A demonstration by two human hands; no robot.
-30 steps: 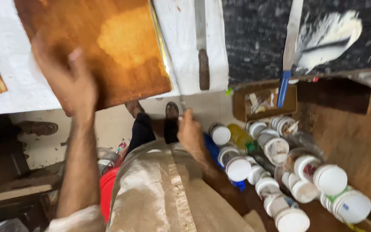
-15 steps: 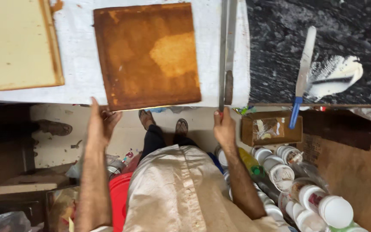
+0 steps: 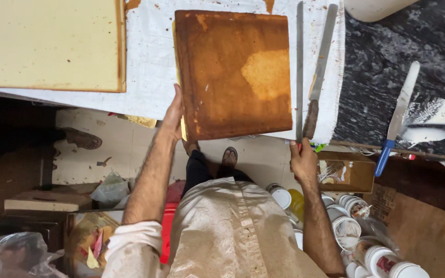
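Pale slab: at the far left we see a flat cream cake slab (image 3: pixel 47 44) lying on the white sheet (image 3: pixel 148 67), well apart from our hands.
Left hand: our left hand (image 3: pixel 173 116) is open, fingers stretched along the left edge of the brown cake, touching it at the near corner.
Brown cake: the square brown cake (image 3: pixel 233 72) lies flat on the sheet in the middle, its near edge hanging slightly past the table edge; a lighter patch shows right of its centre.
Long knives: two long blades (image 3: pixel 310 72) lie just right of the cake, running near to far.
Right hand: our right hand (image 3: pixel 302 162) sits at the near ends of the blades; we cannot tell whether it grips them.
Spatula: farther right, a blue-handled spatula (image 3: pixel 397 116) rests on the dark counter (image 3: pixel 382 56) beside a white cream smear (image 3: pixel 439 123).
Tubs: near right, white-lidded tubs (image 3: pixel 366 242) stand on the floor.
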